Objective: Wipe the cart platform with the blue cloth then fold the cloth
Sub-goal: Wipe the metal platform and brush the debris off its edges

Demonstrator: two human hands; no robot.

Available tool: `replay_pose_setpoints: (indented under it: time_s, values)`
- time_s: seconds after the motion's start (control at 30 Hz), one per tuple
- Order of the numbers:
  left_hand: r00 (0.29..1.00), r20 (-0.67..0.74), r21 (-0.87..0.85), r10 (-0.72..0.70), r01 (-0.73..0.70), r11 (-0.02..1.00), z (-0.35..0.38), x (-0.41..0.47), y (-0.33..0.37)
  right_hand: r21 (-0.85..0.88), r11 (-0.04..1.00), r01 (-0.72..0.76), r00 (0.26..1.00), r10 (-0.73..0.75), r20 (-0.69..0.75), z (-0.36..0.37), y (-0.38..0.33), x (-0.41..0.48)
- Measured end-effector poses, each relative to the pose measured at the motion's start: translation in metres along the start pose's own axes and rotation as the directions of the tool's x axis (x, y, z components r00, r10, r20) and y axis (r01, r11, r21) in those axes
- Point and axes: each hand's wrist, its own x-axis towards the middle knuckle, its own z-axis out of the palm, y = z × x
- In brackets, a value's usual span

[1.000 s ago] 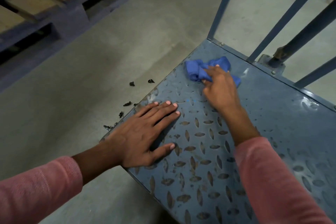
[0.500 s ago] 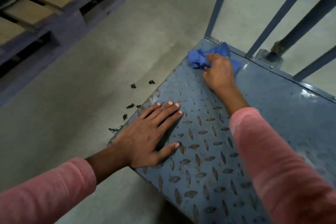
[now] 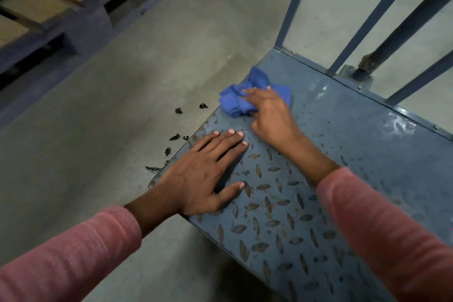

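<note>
The blue steel cart platform (image 3: 355, 154) with a raised tread pattern fills the lower right. A crumpled blue cloth (image 3: 235, 103) lies near the platform's left edge, toward the far corner. My right hand (image 3: 269, 115) lies on top of the cloth, its fingers curled over the bunched fabric and holding it against the metal. My left hand (image 3: 206, 176) rests flat on the platform's left edge, fingers straight and together, thumb spread. Both arms wear pink sleeves.
Blue upright handle bars (image 3: 291, 2) rise from the platform's far edge. Small black fragments (image 3: 176, 137) lie scattered on the grey concrete floor (image 3: 122, 105) just left of the cart. A blue wooden pallet (image 3: 73, 7) sits at the upper left.
My right hand pushed the cloth up to the far corner, then drew it back toward me and to the platform's left edge. My left hand stayed flat in place.
</note>
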Motion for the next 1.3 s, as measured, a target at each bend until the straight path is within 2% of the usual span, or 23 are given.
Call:
replay_pose_setpoints:
  time_s: [0.07,0.2,0.27,0.37,0.47,0.57,0.67,0.73,0.8,0.93,1.03,1.1,1.13,1.17,1.2,1.23,1.27,1.3]
  values:
    - [1.000,0.002,0.002,0.005,-0.005,1.000,0.000,0.000,0.002,-0.080,0.992,0.094,0.994,-0.088,0.072,-0.007,0.009,-0.002]
    - [1.000,0.002,0.000,0.004,-0.004,1.000,0.000,0.000,0.000,-0.260,0.963,-0.070,0.995,0.087,0.053,-0.023,0.017,0.057]
    - [1.000,0.011,-0.001,0.004,-0.004,1.000,-0.001,0.000,0.000,-0.197,0.974,-0.110,0.994,0.113,0.001,-0.015,0.003,0.055]
    - [1.000,0.009,0.008,0.002,-0.002,1.000,-0.004,0.000,0.001,-0.039,0.997,-0.073,0.995,0.070,-0.071,-0.005,-0.020,0.004]
    - [1.000,0.017,0.023,0.005,-0.005,1.000,-0.006,0.000,0.003,0.031,0.999,-0.020,0.999,0.019,0.026,-0.007,-0.022,-0.040]
    - [1.000,0.003,0.013,0.006,-0.006,1.000,-0.005,-0.001,0.002,-0.032,0.999,0.004,0.996,-0.001,0.087,-0.018,0.006,-0.055]
    - [1.000,-0.017,-0.003,0.004,-0.004,1.000,-0.002,-0.004,0.002,-0.118,0.976,-0.183,0.983,0.180,-0.037,-0.037,0.062,-0.082]
    - [1.000,-0.028,-0.001,-0.001,0.001,1.000,0.001,-0.003,0.001,-0.129,0.907,-0.400,0.915,0.386,-0.121,-0.049,0.091,-0.099]
    - [1.000,-0.028,-0.007,-0.005,0.005,1.000,0.002,-0.002,0.000,-0.109,0.817,-0.567,0.822,0.551,-0.141,-0.050,0.098,-0.097]
    - [1.000,-0.014,-0.002,-0.012,0.012,1.000,0.001,0.000,0.000,-0.068,0.744,-0.664,0.742,0.646,-0.178,-0.026,0.064,-0.045]
    - [1.000,-0.006,-0.001,-0.018,0.018,1.000,0.001,0.001,0.000,-0.008,0.781,-0.625,0.773,0.617,-0.148,-0.003,0.024,0.003]
    - [1.000,-0.002,0.002,-0.019,0.019,1.000,-0.001,0.002,0.000,-0.023,0.857,-0.515,0.854,0.511,-0.094,0.011,-0.011,0.023]
    - [1.000,-0.003,0.006,-0.021,0.021,1.000,-0.002,0.001,0.001,0.019,0.896,-0.444,0.896,0.444,-0.016,0.017,-0.030,0.029]
    - [1.000,-0.005,0.008,-0.026,0.026,1.000,-0.003,0.001,0.002,0.151,0.907,-0.393,0.919,0.382,0.095,0.019,-0.047,0.031]
    - [1.000,-0.002,0.009,-0.026,0.026,1.000,-0.005,0.001,0.002,0.383,0.837,-0.390,0.920,0.338,0.199,0.018,-0.061,0.030]
    - [1.000,0.006,0.008,-0.021,0.021,1.000,-0.006,0.001,0.003,0.633,0.658,-0.407,0.913,0.313,0.261,0.012,-0.070,0.026]
    - [1.000,0.011,0.007,-0.019,0.019,1.000,-0.007,0.000,0.003,0.791,0.471,-0.391,0.913,0.308,0.268,0.006,-0.073,0.021]
    - [1.000,0.012,0.008,-0.021,0.021,1.000,-0.007,0.000,0.003,0.858,0.367,-0.360,0.914,0.320,0.247,-0.001,-0.069,0.016]
